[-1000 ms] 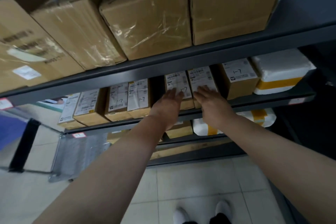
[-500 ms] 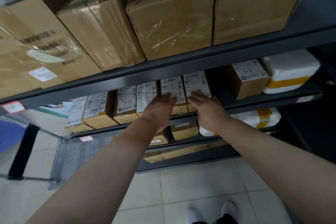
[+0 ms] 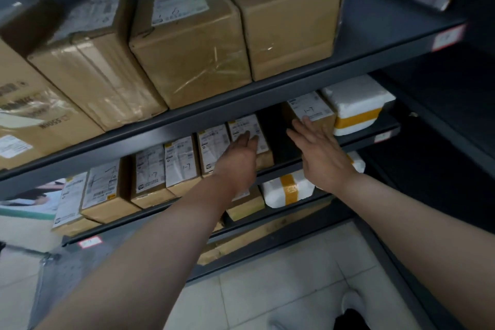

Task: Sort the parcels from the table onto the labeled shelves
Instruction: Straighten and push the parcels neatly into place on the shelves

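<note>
A row of small brown parcels with white labels stands on the middle shelf (image 3: 294, 166). My left hand (image 3: 238, 158) reaches in with straight fingers touching the rightmost parcel of the row (image 3: 247, 131). A dark gap separates that row from another labelled brown parcel (image 3: 312, 108) further right. My right hand (image 3: 318, 150) is flat and open, its fingertips touching that parcel's front. Beside it sits a white foam parcel (image 3: 359, 104) with yellow tape.
Large taped cardboard boxes (image 3: 192, 43) fill the upper shelf. A lower shelf holds a white foam parcel (image 3: 286, 190) and small brown boxes. A metal cart (image 3: 51, 270) stands at lower left on the tiled floor. Dark shelving rises on the right.
The row of parcels has been pushed left, widening the gap. My right hand left the row and moved right to the separate brown parcel. The view shifted left and up.
</note>
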